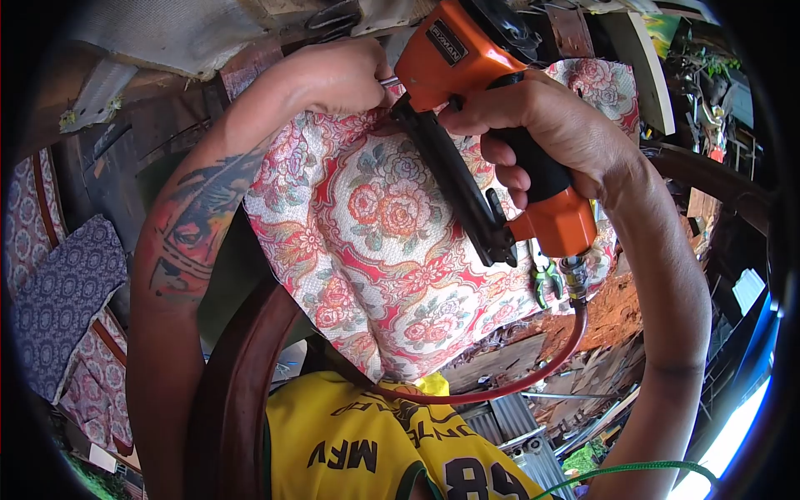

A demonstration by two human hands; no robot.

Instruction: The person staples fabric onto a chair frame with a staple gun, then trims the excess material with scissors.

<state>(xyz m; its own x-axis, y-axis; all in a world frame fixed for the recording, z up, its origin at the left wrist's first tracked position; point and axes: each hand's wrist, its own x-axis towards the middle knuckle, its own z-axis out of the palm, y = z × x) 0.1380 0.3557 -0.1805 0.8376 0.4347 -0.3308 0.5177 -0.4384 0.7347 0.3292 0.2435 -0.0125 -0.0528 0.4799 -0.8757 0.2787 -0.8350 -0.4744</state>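
Note:
My right hand [533,125] is wrapped round the black grip of an orange staple gun [458,62], whose black magazine slants down across the cloth. The gun's nose is beside my left hand [346,75], which is closed on the upper edge of a red and cream floral fabric [392,200]. That fabric lies over a padded piece, bulging in the middle and creased at the lower left. A red air hose [500,396] runs from the gun's metal fitting. Green-handled pliers [546,283] are below the gun, at the fabric's right part.
Curved dark wooden frame parts [242,375] stand at the lower left and right. Blue patterned fabric [67,300] hangs at the far left. Reddish soil and wood scraps cover the ground at the right. A green cord [633,468] crosses the lower right.

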